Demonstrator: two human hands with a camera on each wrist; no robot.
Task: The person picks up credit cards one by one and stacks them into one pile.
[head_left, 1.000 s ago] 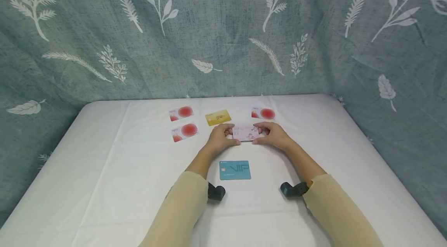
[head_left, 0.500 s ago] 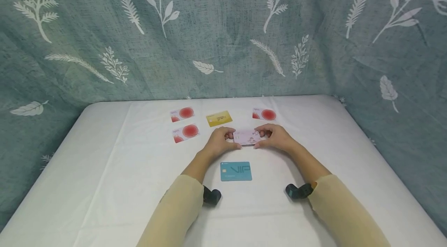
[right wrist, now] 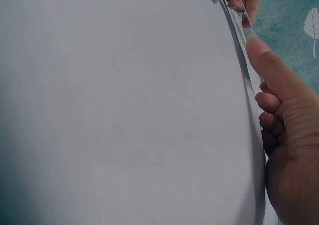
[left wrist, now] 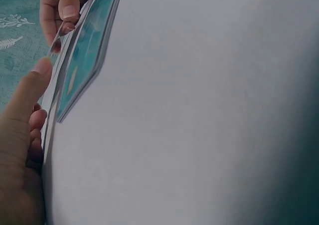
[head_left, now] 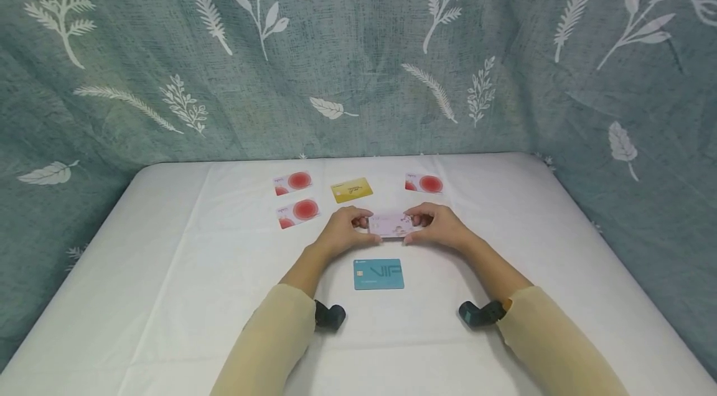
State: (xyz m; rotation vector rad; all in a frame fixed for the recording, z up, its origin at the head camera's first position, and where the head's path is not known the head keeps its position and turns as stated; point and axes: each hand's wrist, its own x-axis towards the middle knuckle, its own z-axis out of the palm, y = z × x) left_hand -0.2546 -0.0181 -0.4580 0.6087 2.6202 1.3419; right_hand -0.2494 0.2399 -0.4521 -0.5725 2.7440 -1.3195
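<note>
Left hand [head_left: 343,229] and right hand [head_left: 442,226] pinch opposite ends of pink card [head_left: 390,226], apparently raised off tabletop [head_left: 179,315], just beyond blue card [head_left: 378,274]. Best handled by edges, ends level, light even pressure; squeezing harder could bow it.

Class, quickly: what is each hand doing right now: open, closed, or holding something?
Left hand: holding the pale pink card, fingers at its left end.
Right hand: holding the same card, fingers at its right end.
</note>
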